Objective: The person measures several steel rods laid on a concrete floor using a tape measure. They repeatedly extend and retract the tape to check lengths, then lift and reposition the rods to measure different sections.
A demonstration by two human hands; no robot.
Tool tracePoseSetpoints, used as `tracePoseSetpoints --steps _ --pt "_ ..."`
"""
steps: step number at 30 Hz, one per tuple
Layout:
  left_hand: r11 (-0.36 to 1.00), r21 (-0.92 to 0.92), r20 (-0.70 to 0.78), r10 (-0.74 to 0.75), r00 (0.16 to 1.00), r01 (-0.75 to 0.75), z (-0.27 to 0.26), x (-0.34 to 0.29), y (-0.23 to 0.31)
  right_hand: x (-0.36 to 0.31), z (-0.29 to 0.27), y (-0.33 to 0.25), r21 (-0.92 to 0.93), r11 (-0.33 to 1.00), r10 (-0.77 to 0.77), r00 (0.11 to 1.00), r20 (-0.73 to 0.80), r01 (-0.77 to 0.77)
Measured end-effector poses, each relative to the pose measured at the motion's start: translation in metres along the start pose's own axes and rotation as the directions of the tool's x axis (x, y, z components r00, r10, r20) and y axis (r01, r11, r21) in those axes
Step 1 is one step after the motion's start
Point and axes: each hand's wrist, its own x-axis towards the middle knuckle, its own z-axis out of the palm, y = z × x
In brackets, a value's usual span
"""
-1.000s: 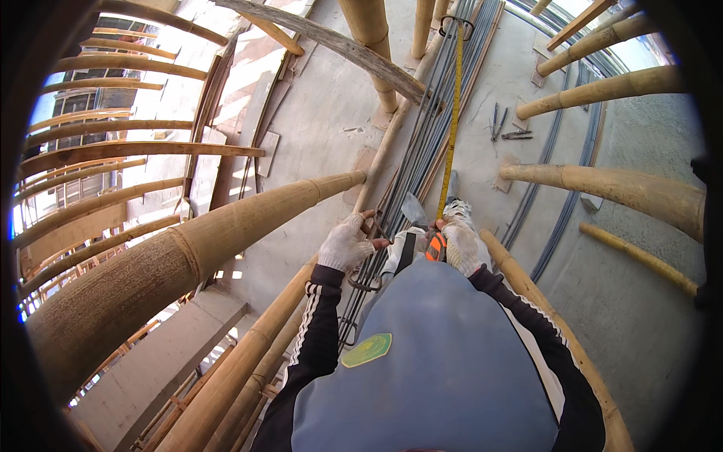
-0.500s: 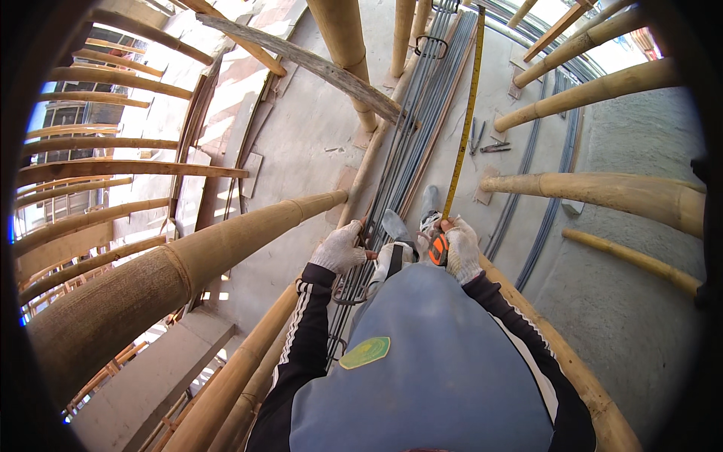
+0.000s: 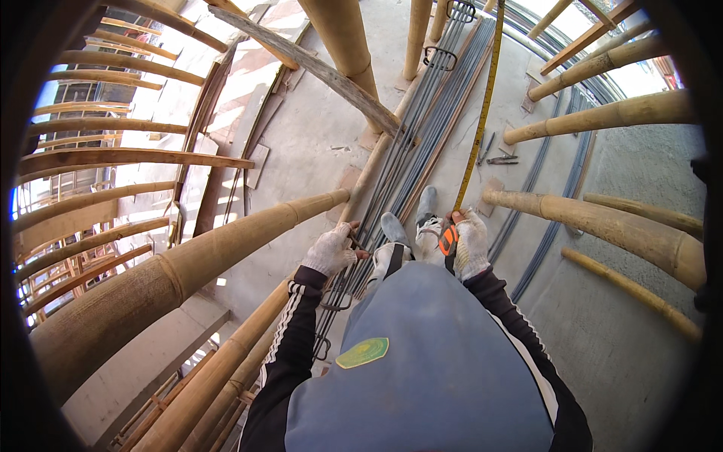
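Note:
White fingertip-bare gloves cover both hands. My right hand [image 3: 471, 247] is closed round an orange and black tape measure [image 3: 449, 239], right of my knees. Its yellow blade [image 3: 482, 124] stretches away to the far edge of view, where the end is hidden. My left hand [image 3: 328, 251] is closed at the left side of the long rebar cage [image 3: 388, 167], its fingers bent round a small dark piece too unclear to name. Dark stirrups [image 3: 440, 59] cross the cage's bars.
Thick bamboo poles [image 3: 162, 282] stand on both sides, one close by my left arm. A grey wooden plank [image 3: 312, 68] slants across the far left. Loose steel bars [image 3: 452, 98] lie beside the cage, and pliers [image 3: 502, 160] rest on the floor to the right.
The view has shifted slightly, so the far poles and pliers sit lower. My left hand has moved a little left and my right hand slightly right, still holding the tape measure.

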Motion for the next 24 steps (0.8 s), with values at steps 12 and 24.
tracePoseSetpoints --steps 12,24 --pt "0.997 -0.063 -0.124 -0.048 0.991 0.04 0.005 0.105 0.038 0.038 -0.013 -0.058 -0.145 0.989 -0.043 0.998 -0.042 0.036" --pt "0.985 -0.145 -0.309 -0.137 0.941 0.096 0.011 0.068 0.109 0.05 -0.02 -0.068 -0.167 0.985 -0.055 0.998 -0.036 0.049"
